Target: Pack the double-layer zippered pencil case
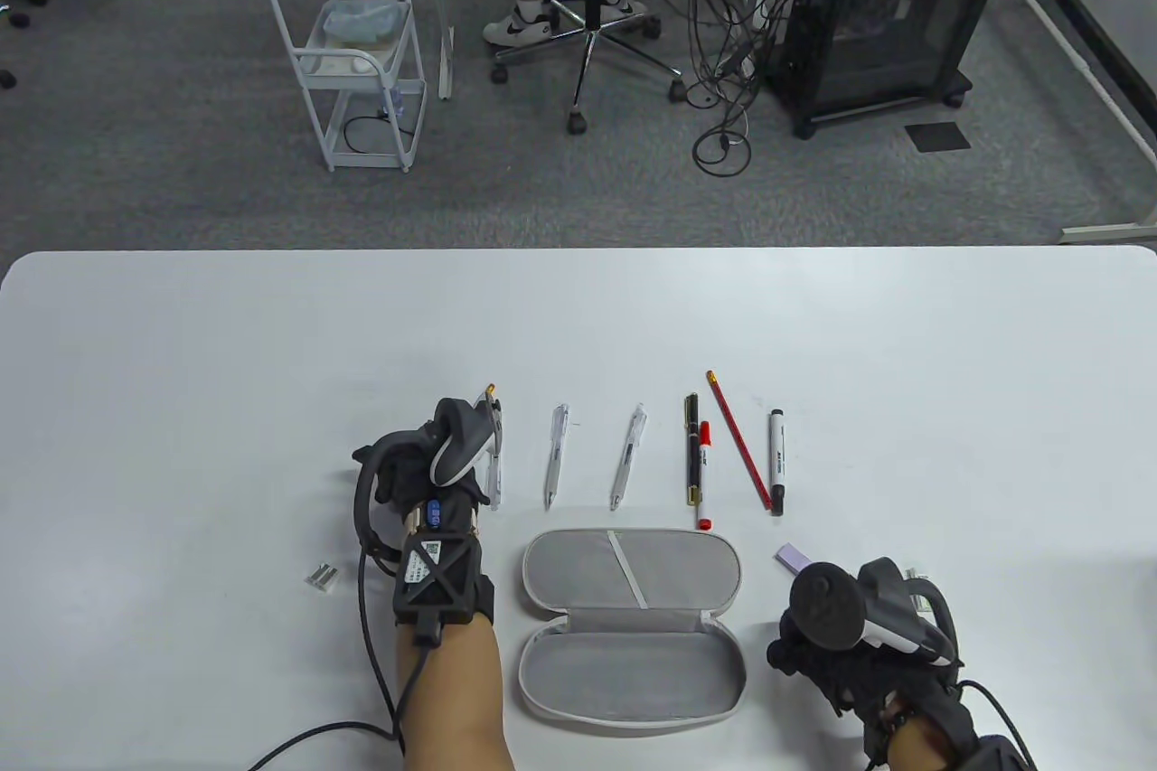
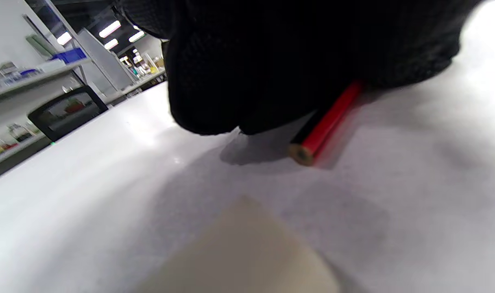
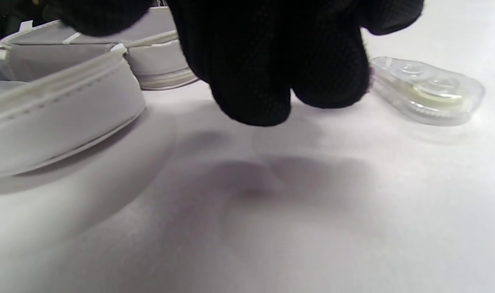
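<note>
gloved fingers [image 3: 251, 81] between pencil case [image 3: 60, 110] and correction tape [image 3: 428, 91].

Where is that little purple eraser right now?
In the table view the purple eraser lies on the white table toward the right, just beyond the right hand, right of the open pencil case and below the black-capped marker.

The white surface [image 1: 181, 373] carries an open grey pencil case [image 1: 633, 631], pens [image 1: 556, 455], a red pencil [image 1: 738, 438], markers [image 1: 776, 462] and a correction tape [image 3: 428, 89].
</note>
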The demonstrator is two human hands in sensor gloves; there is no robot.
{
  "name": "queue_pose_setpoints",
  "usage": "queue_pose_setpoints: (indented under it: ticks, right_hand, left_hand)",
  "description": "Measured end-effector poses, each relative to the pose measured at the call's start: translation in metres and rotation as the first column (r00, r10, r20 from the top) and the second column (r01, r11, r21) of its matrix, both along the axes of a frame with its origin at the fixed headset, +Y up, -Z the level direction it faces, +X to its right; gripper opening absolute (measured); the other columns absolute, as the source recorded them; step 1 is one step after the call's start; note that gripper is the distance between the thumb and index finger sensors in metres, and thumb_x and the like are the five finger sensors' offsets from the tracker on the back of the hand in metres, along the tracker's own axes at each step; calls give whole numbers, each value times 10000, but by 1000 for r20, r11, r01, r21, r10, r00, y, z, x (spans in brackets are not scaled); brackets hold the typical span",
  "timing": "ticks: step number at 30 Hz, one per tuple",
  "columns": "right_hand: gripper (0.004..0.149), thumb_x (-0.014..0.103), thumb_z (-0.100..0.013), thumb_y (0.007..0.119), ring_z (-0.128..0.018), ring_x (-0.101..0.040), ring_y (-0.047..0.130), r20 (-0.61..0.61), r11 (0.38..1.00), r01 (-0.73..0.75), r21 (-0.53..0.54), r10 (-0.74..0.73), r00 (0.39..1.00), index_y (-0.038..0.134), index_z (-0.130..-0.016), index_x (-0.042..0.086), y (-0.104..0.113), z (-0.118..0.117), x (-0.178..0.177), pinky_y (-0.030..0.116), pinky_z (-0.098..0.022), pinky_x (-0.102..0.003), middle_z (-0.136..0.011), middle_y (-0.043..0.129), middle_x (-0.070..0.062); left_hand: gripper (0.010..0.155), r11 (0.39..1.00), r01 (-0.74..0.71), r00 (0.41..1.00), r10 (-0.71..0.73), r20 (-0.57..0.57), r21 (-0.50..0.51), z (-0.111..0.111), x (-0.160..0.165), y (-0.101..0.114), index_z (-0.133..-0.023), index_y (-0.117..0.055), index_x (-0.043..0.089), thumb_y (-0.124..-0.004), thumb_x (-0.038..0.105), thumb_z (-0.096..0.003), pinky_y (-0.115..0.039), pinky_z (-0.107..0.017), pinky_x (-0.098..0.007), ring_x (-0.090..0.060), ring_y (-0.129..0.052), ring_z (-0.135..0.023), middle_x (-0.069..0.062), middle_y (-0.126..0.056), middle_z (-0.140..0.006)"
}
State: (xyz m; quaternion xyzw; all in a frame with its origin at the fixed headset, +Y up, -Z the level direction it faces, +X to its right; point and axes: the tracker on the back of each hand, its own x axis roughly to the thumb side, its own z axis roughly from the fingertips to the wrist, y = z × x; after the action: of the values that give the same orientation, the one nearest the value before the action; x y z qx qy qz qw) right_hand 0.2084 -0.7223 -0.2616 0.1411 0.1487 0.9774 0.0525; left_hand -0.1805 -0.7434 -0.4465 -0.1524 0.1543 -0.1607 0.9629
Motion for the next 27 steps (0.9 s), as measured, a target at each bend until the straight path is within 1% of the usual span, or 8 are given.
queue_pose_setpoints:
  ticks: [10,12,14,16,20,22,24,27]
  right_hand:
    - [638,562,-385,729,-663,-307,954,-20,1000,-30,-4,30,999,838,-862,151,-5,-3,-7,640,-635,-515,-666,1021,-5]
    - [639,563,-386,728,-662,-307,954,-19,1000,-12,-9,12,1000,838,-862,151,-5,-3,-4,640,-635,-516,-665,1021,-7]
    - [642,566,-387,727,-662,-309,953,-2,1000,13,-22,-13,1000,836,-864,150,-6,-6,1,639,-635,-516,-664,1021,-8]
    - [644,567,-389,725,-664,-310,949,23,999,18,-30,-17,1000,833,-866,147,-7,-8,5,635,-636,-518,-667,1018,-11]
    - [644,568,-393,722,-667,-310,944,77,999,37,-8,-36,996,828,-869,147,-5,-11,18,631,-638,-517,-670,1013,-11]
    - [646,569,-395,720,-665,-310,945,104,998,68,18,-69,992,828,-869,144,-2,-11,24,632,-638,-518,-667,1014,-11]
    - [646,570,-398,719,-665,-311,944,120,996,81,31,-84,989,826,-871,144,-1,-12,27,632,-638,-518,-669,1012,-12]
    - [645,571,-398,718,-665,-310,943,132,996,80,39,-84,988,825,-871,146,-2,-12,28,631,-638,-517,-670,1011,-10]
  left_hand:
    - [516,997,33,998,-37,53,69,14,7,-5,-740,-860,166,-730,514,-382,-669,-682,-511,-247,-1003,-489,1,-997,-585]
    - [492,986,-82,993,69,94,144,18,8,5,-746,-867,200,-722,505,-389,-661,-678,-519,-253,-999,-522,10,-988,-608]
    - [487,959,-151,964,89,250,240,30,23,31,-757,-850,204,-716,501,-395,-656,-678,-522,-253,-991,-540,11,-974,-626]
    - [484,940,-182,902,42,430,289,50,43,53,-763,-840,217,-710,507,-397,-655,-681,-517,-240,-991,-555,26,-966,-639]
    - [481,927,-224,669,-77,739,300,127,90,71,-773,-833,227,-706,511,-406,-655,-684,-519,-237,-989,-569,34,-962,-652]
    - [478,943,-161,522,-169,836,291,176,110,62,-770,-843,235,-708,516,-408,-663,-683,-518,-231,-999,-571,42,-973,-651]
    - [476,961,-78,433,-208,877,266,209,122,48,-767,-853,244,-712,520,-406,-664,-688,-520,-227,-1008,-575,49,-982,-651]
    - [472,981,44,373,-194,907,192,234,131,27,-767,-858,256,-721,525,-405,-661,-692,-520,-222,-1012,-586,58,-987,-657]
